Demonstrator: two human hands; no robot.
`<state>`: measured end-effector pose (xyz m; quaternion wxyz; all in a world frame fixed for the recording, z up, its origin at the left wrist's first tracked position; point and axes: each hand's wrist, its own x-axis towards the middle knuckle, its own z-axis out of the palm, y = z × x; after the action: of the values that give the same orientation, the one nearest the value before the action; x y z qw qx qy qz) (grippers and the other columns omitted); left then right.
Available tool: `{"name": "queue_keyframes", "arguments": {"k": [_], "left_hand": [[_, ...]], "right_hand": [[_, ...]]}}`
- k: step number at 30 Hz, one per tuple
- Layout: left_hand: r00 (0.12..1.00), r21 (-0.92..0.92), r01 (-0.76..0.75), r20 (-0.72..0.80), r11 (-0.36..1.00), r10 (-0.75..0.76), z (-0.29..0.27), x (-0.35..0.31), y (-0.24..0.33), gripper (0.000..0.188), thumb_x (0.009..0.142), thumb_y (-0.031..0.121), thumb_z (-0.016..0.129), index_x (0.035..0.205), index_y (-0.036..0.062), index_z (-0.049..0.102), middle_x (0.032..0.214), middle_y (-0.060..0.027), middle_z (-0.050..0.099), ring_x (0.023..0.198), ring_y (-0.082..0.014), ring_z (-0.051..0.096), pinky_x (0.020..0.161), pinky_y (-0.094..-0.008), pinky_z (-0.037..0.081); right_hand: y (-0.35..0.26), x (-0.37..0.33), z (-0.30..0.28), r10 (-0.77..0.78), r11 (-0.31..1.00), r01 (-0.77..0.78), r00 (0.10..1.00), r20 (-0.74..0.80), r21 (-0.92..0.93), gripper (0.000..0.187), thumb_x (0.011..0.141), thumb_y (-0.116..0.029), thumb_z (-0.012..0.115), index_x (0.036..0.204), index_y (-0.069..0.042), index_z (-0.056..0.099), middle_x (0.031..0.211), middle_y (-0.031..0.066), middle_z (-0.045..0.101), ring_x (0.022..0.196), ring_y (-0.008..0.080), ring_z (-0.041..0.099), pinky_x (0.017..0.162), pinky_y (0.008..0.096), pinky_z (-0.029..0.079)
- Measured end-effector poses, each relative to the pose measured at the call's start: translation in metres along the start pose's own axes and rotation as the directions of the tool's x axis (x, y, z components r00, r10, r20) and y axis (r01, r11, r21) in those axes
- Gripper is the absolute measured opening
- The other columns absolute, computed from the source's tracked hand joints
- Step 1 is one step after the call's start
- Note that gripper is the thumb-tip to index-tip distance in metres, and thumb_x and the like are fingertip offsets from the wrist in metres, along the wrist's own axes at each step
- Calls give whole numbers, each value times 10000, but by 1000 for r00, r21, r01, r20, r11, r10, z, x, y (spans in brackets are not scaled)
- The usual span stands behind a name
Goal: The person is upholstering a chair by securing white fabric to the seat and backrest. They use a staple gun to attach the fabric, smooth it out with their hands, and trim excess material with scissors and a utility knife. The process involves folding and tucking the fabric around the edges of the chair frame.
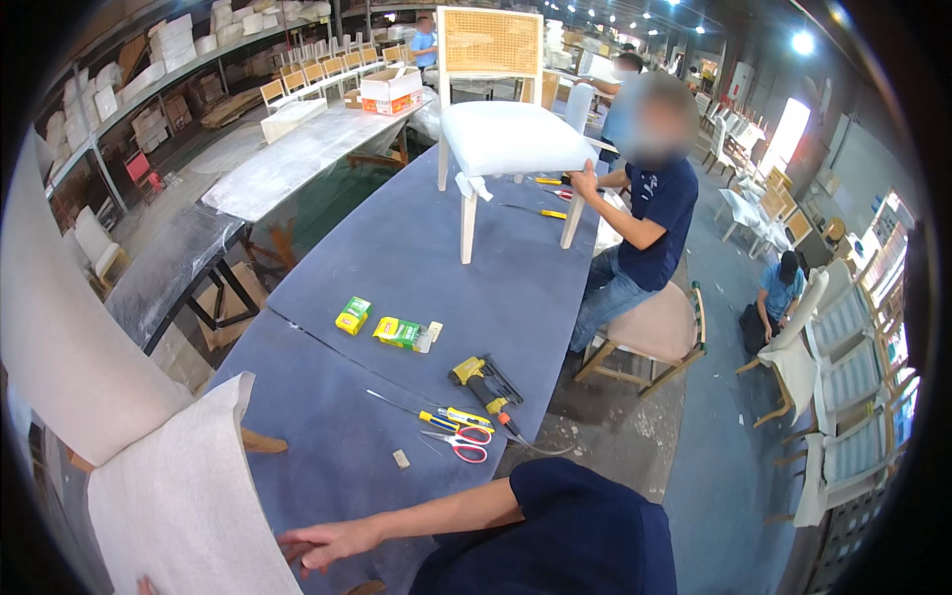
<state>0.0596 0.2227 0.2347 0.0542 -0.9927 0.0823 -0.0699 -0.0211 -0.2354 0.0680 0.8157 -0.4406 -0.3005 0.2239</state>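
Note:
A beige upholstered chair fills the lower left, with its tall back rising at the far left and a wooden leg showing beside the seat. My right hand reaches to the right edge of its seat fabric, fingers apart and slightly bent at the edge. Only a bit of my left hand shows at the bottom rim, against the fabric; its fingers are mostly hidden. On the table nearby lie red-handled scissors, a yellow utility knife, a long thin yellow-handled tool, and a yellow-and-black staple gun with a hose.
Two green-and-yellow boxes and a small tan piece lie on the blue-grey table. Across it, a co-worker touches a white-seated chair standing on top. A stool and upholstered chairs stand right.

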Motion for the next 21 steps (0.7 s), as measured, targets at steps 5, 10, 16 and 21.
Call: {"name": "queue_keyframes", "arguments": {"k": [5, 10, 16, 21], "left_hand": [[990, -285, -111, 47, 952, 129, -13, 21, 102, 588, 1057, 314, 454, 1572, 38, 397, 1664, -219, 288, 1544, -419, 228, 1267, -535, 135], [903, -321, -392, 45, 862, 428, -25, 57, 213, 677, 1026, 380, 470, 1640, 155, 294, 1706, -177, 212, 1574, -430, 141, 1264, -584, 33], [932, -136, -342, 76, 930, 354, -37, 35, 231, 727, 975, 448, 486, 1648, 271, 275, 1721, -153, 166, 1577, -454, 84, 1226, -691, 48], [946, -167, -303, 61, 938, 317, -34, 35, 236, 685, 993, 403, 460, 1642, 274, 286, 1711, -156, 204, 1578, -448, 85, 1225, -696, 47]], "right_hand": [[-4, 37, 7, 1, 932, 3, 1000, -11, 363, 710, 1030, -513, 578, 1529, -41, 396, 1318, 83, 576, 1128, 179, 629, 874, 359, 576], [-7, 34, -35, 61, 990, -41, 988, -143, 134, 696, 984, -496, 634, 1441, 4, 474, 1379, 110, 605, 1196, 220, 626, 963, 397, 549], [4, 49, -26, 97, 960, -31, 969, -225, 279, 772, 1002, -522, 605, 1490, 49, 429, 1420, 122, 570, 1322, 225, 521, 1122, 375, 385], [-28, 77, -26, 142, 967, -53, 924, -355, 249, 719, 1018, -433, 631, 1504, 50, 412, 1448, 145, 546, 1335, 220, 507, 1133, 378, 381]]}}
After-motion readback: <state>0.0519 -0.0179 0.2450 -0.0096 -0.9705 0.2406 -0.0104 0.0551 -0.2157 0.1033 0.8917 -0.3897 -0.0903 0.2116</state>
